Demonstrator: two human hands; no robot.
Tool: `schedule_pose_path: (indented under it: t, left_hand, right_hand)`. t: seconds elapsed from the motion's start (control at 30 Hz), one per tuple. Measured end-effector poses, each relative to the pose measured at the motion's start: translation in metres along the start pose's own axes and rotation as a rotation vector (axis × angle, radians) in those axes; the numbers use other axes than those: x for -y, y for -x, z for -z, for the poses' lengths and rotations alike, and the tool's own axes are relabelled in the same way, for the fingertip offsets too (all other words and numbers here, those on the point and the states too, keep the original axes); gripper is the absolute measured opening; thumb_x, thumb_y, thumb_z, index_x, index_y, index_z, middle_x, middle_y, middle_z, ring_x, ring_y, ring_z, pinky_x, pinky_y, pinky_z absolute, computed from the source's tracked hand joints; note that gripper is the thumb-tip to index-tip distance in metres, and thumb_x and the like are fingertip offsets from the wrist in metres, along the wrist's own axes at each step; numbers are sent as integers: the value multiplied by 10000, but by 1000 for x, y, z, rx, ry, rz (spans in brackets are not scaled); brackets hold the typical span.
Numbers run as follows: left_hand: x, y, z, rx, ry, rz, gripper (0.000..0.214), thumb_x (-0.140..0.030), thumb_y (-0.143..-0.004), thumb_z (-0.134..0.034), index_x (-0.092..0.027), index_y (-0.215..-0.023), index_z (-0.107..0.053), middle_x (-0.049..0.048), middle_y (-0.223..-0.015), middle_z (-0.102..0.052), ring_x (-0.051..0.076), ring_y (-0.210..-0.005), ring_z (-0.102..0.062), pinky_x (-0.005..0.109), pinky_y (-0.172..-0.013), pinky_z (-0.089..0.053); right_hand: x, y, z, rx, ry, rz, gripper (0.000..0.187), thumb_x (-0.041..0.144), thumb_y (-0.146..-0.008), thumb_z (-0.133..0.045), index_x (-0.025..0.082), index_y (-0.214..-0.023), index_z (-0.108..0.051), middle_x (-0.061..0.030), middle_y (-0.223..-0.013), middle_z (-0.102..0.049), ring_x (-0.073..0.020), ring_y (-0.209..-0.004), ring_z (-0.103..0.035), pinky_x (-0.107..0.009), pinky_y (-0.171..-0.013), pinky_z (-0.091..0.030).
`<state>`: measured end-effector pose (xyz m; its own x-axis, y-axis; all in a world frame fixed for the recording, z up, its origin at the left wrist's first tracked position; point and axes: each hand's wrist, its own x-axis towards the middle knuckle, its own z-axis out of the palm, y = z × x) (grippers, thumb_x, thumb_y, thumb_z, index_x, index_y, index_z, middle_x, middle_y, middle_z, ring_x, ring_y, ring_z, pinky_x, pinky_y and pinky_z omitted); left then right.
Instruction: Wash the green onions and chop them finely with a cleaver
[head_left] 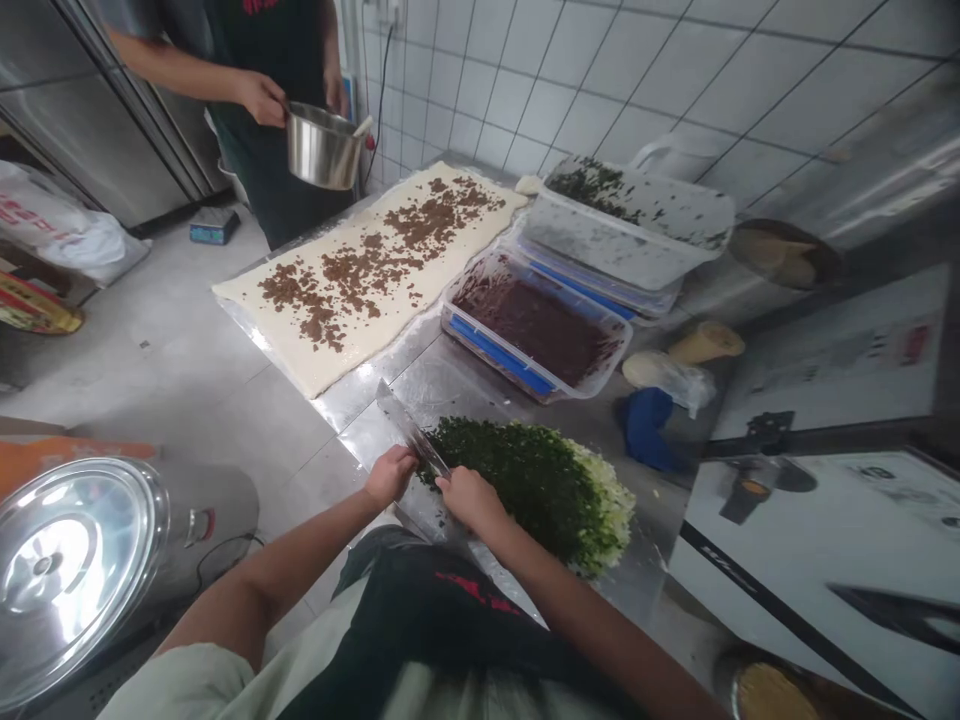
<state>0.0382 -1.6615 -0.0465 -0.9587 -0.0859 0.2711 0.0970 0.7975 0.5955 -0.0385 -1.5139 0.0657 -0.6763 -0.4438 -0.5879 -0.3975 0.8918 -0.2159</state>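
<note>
My left hand is closed round the handle of a cleaver, whose broad blade slants up to the left over the steel table. My right hand is closed at the near edge of a pile of chopped greens, close to the blade; what it grips is hidden. The pile is dark green, with paler shreds on its right side.
A long dough sheet strewn with brown filling lies further along the table. Another person stands at its far end holding a steel pot. Plastic tubs of filling and greens sit right. A large lidded pot stands at left.
</note>
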Motion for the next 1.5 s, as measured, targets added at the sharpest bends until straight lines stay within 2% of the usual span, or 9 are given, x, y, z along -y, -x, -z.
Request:
schedule_pose_path:
  t: [0.17,0.3,0.53,0.67,0.8,0.97,1.07,1.23,1.5]
  left_hand:
    - [-3,-1,4,43,23,-83,229,-187,-828,-381,-159,-904,-595,55,-900,-568,145,-846,-486,275,-731,-429]
    - [-10,-10,2,87,23,-98,206,-150,-813,-401,-165,-893,-590,46,-903,-566,144,-867,-472,273,-753,-419]
    - [-11,-13,-6,-15,-11,33,220,-227,-843,-375,-160,-752,-564,45,-792,-534,134,-795,-450,268,-723,-407]
    - [-5,-11,-7,18,-2,-3,239,-241,-848,-366,-170,-771,-581,35,-783,-540,130,-789,-456,255,-720,-404]
    - [-1,-10,-1,88,0,-86,228,-219,-843,-372,-177,-846,-596,37,-826,-559,135,-820,-469,253,-733,-410]
    - [-2,-6,6,146,-1,-135,229,-229,-836,-388,-179,-933,-590,47,-895,-550,149,-886,-461,263,-755,-415]
    - [-4,-5,8,143,6,-105,251,-238,-846,-367,-174,-929,-594,47,-910,-540,149,-896,-448,260,-757,-411]
    - [-5,-5,9,150,7,-82,249,-247,-850,-360,-165,-869,-595,32,-857,-535,136,-862,-440,248,-762,-402]
    - [-1,-2,10,114,-42,-101,232,-250,-853,-352,-158,-857,-564,44,-835,-527,146,-830,-439,271,-742,-398]
  right_hand:
    - [-12,-4,13,41,-82,-16,375,453,-788,-409,165,-896,-623,-116,-817,-659,-190,-708,-628,-231,-580,-397]
    - [-27,4,13,1,-75,-35,375,457,-809,-387,173,-904,-613,-88,-787,-657,-164,-682,-625,-207,-554,-369]
    - [-33,29,9,-84,80,43,377,434,-849,-293,211,-931,-587,-79,-836,-648,-201,-795,-604,-241,-606,-374]
    - [-29,37,2,-53,154,58,379,425,-856,-276,207,-970,-565,-87,-846,-645,-210,-797,-603,-263,-636,-390]
    - [-15,28,-3,-69,162,24,333,395,-844,-321,195,-970,-556,-92,-835,-645,-220,-802,-604,-277,-645,-402]
    - [-11,17,13,-28,102,31,312,392,-824,-353,208,-952,-570,-90,-875,-643,-216,-832,-600,-272,-648,-404]
    - [-14,20,18,5,92,34,316,404,-816,-359,211,-921,-586,-87,-870,-646,-215,-824,-603,-269,-639,-405]
    - [-5,19,6,-28,128,-5,325,381,-826,-343,194,-952,-578,-99,-869,-645,-214,-834,-602,-273,-662,-410]
    - [1,18,3,-16,141,45,336,387,-814,-355,174,-928,-589,-120,-869,-645,-232,-830,-604,-297,-667,-424]
